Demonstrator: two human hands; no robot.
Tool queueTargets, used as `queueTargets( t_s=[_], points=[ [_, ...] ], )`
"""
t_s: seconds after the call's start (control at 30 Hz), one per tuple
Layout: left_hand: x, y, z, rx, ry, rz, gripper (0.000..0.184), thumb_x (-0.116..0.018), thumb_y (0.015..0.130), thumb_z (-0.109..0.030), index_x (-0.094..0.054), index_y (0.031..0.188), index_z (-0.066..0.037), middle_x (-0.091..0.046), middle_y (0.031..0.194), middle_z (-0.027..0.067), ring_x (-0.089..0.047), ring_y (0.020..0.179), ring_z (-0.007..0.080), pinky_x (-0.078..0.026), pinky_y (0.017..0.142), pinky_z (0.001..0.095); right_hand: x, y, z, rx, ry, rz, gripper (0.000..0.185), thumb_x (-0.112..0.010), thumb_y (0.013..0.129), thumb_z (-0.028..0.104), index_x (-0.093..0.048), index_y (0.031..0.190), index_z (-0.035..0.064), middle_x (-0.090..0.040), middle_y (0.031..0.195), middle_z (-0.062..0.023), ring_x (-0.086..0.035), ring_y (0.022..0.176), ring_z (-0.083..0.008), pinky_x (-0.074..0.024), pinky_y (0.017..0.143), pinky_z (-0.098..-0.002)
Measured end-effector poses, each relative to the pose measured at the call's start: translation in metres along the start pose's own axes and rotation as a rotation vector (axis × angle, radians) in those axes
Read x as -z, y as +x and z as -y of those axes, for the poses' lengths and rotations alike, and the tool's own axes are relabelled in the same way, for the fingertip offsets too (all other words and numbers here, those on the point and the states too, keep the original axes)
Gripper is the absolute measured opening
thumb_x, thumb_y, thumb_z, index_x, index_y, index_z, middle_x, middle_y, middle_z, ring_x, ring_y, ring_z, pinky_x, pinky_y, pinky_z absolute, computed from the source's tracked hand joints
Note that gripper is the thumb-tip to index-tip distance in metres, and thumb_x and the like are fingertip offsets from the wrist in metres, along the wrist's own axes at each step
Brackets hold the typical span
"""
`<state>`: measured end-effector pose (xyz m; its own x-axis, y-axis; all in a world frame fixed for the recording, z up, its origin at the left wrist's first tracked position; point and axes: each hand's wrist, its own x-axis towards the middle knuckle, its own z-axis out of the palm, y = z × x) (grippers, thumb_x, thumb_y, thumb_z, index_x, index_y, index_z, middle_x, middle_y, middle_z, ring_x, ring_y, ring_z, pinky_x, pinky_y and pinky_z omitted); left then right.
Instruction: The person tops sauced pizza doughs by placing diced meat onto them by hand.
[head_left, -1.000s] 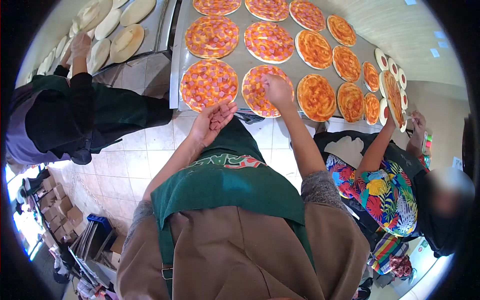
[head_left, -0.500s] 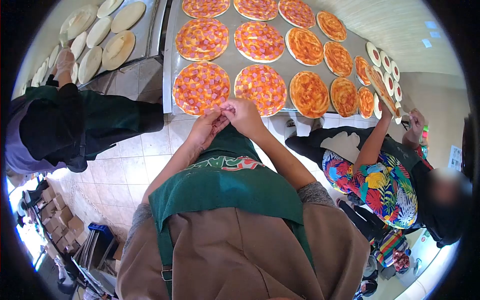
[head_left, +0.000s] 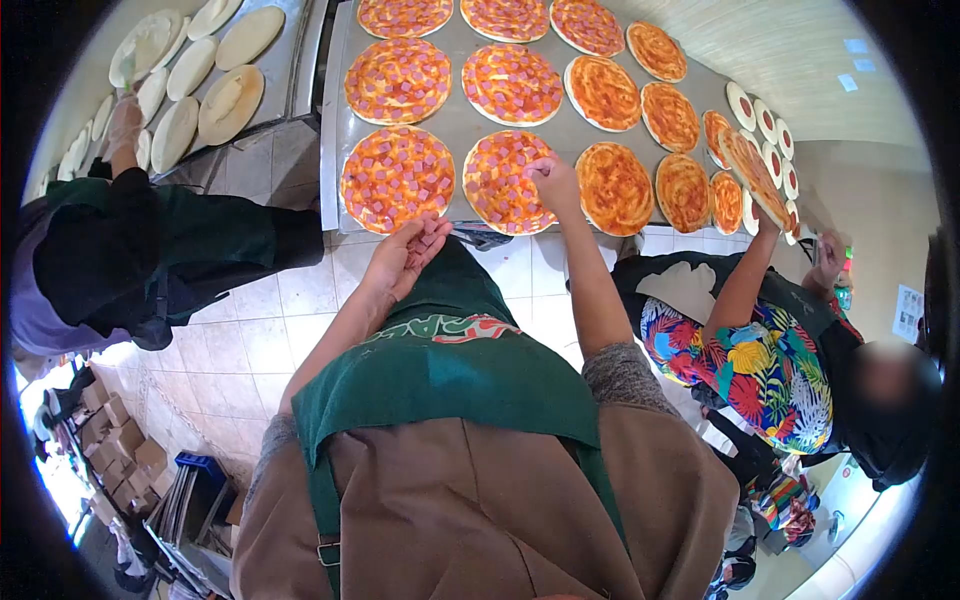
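My left hand [head_left: 398, 262], palm up and cupped, holds several pink ham cubes [head_left: 430, 236] just off the table's near edge. Over the right part of a ham-topped pizza [head_left: 498, 195], my right hand [head_left: 556, 187] is closed in a pinch; whatever is between its fingers is too small to make out. Another pizza with ham cubes [head_left: 398, 180] lies just beyond my left hand. To the right of my right hand sits a pizza with only red sauce [head_left: 613, 190].
More pizzas in rows cover the metal table [head_left: 400, 22]. At right, a co-worker in a floral shirt [head_left: 750, 370] holds a sauced base [head_left: 752, 172]. Small rounds with red centres [head_left: 766, 122] lie beyond. At left, another person's gloved hand [head_left: 125, 122] works over pale dough rounds [head_left: 231, 103].
My right hand has left my left palm and moved right, over the second near pizza. My left hand has opened somewhat, showing the ham cubes in it.
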<state>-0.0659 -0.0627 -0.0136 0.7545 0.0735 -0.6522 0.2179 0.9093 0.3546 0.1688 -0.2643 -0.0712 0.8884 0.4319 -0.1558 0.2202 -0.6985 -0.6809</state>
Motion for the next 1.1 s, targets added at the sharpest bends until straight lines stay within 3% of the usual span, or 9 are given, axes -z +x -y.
queueTargets(
  t_s=[0.33, 0.53, 0.83, 0.93, 1.1],
  points=[
    [-0.001, -0.008, -0.008, -0.019, -0.039, 0.040, 0.039, -0.038, 0.099, -0.018, -0.045, 0.125, 0.011, -0.054, 0.124, 0.0231, -0.055, 0.117, 0.0281, -0.044, 0.104, 0.0342, -0.011, 0.014, -0.003, 0.037, -0.356, -0.015, 0.012, -0.062, 0.078, 0.017, -0.071, 0.084, 0.0123, -0.068, 0.090, -0.0118, -0.064, 0.083, -0.0311, -0.0510, 0.075, -0.0419],
    [0.004, -0.008, -0.011, -0.024, -0.062, -0.002, 0.039, -0.037, 0.099, -0.017, -0.045, 0.125, 0.011, -0.054, 0.125, 0.0226, -0.054, 0.118, 0.0291, -0.043, 0.104, 0.0349, -0.004, 0.006, 0.012, -0.078, -0.408, 0.027, 0.014, -0.061, 0.077, 0.019, -0.072, 0.084, 0.0131, -0.068, 0.091, -0.0121, -0.065, 0.085, -0.0313, -0.0513, 0.076, -0.0427],
    [0.005, -0.009, -0.011, -0.013, -0.068, 0.016, 0.038, -0.039, 0.099, -0.016, -0.046, 0.125, 0.011, -0.054, 0.124, 0.0213, -0.055, 0.117, 0.0297, -0.043, 0.103, 0.0347, -0.010, 0.011, 0.003, -0.051, -0.368, 0.014, 0.013, -0.062, 0.078, 0.021, -0.071, 0.083, 0.0132, -0.069, 0.087, -0.0107, -0.065, 0.081, -0.0308, -0.0519, 0.074, -0.0428],
    [0.006, -0.005, -0.010, 0.002, -0.072, 0.019, 0.037, -0.039, 0.099, -0.016, -0.047, 0.124, 0.010, -0.055, 0.123, 0.0203, -0.055, 0.116, 0.0286, -0.045, 0.102, 0.0344, -0.010, 0.012, 0.005, -0.034, -0.468, -0.083, 0.013, -0.063, 0.079, 0.020, -0.069, 0.084, 0.0103, -0.068, 0.081, -0.0106, -0.066, 0.077, -0.0284, -0.0515, 0.070, -0.0413],
    [-0.005, -0.009, -0.015, -0.047, -0.074, 0.019, 0.034, -0.042, 0.096, -0.014, -0.050, 0.119, 0.010, -0.057, 0.122, 0.0194, -0.057, 0.114, 0.0273, -0.047, 0.099, 0.0342, 0.062, -0.020, 0.039, -0.056, -0.191, -0.356, 0.011, -0.063, 0.078, 0.018, -0.065, 0.081, 0.0078, -0.068, 0.083, -0.0106, -0.066, 0.076, -0.0271, -0.0511, 0.068, -0.0374]
  ],
)
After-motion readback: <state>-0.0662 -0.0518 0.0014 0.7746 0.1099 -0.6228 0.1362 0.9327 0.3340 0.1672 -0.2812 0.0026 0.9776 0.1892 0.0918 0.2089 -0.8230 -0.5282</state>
